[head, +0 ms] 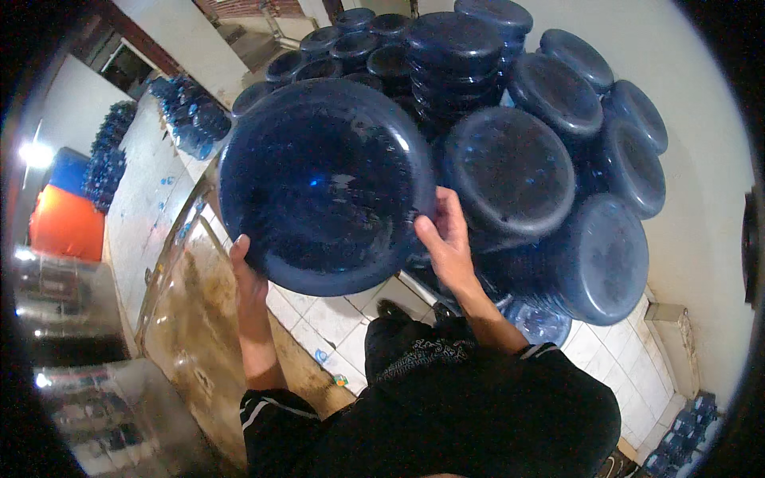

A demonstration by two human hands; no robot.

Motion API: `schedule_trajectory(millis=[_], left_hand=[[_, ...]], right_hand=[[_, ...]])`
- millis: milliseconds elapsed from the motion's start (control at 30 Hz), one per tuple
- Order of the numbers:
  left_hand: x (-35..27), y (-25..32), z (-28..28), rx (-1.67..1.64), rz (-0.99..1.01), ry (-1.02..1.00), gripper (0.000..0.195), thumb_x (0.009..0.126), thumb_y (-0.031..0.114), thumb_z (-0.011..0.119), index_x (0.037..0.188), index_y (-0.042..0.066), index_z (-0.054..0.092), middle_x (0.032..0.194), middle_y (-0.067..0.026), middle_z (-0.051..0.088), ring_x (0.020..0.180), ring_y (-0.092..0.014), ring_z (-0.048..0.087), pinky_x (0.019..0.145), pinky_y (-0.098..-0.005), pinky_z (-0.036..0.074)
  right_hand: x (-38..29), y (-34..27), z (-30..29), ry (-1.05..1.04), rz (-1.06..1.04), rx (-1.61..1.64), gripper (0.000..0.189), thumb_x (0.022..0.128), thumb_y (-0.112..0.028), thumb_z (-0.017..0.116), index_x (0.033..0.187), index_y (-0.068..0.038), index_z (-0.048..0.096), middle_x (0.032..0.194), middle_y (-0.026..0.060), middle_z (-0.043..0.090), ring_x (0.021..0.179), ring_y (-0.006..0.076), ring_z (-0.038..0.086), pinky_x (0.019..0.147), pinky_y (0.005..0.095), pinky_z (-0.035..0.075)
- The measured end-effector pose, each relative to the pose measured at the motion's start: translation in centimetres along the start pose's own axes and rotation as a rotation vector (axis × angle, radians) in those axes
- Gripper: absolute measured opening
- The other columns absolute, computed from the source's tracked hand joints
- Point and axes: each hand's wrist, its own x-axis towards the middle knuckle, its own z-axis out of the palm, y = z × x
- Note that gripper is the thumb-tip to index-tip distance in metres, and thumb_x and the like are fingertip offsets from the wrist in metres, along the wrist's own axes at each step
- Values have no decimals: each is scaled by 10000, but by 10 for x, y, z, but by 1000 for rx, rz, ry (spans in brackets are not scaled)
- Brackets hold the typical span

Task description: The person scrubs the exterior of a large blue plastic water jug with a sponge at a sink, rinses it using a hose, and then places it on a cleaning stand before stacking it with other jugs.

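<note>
A large blue plastic water jug is held up before me, its round base facing my head. My left hand grips it at the lower left, the thumb on the base's edge. On the opposite side my right hand has its palm and fingers against the wall of the jug. Right behind it rises a pile of similar jugs, bases turned outward. The closest upturned jug is just right of my right hand, and another jug leans lower down. The neck of the held jug is hidden.
White floor tiles lie at my feet, beside a wet brown floor strip. To the left are an orange container, shiny metal surfaces and a heap of blue plastic items. A pale wall bounds the right.
</note>
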Motion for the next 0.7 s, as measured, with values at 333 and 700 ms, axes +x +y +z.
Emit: schedule_trajectory(millis=[333,700], left_hand=[[239,34,54,106,-308,-554,682,748,398,652,1274,3,469,1246,-92,515,1129,-196,482,973,-334,356],[369,-50,153,270,-511,-982,637,734,535,656,1172,84,552,1100,-64,599,1014,-194,565,853,-357,451]], right_hand=[[85,71,75,756,-52,-251,408,960,-320,477,1261,-54,405,1072,-21,521,860,44,464,725,207,372],[142,99,59,1061,29,-391,464,937,-426,485,1080,12,538,776,-2,493,650,72,471,524,219,434]])
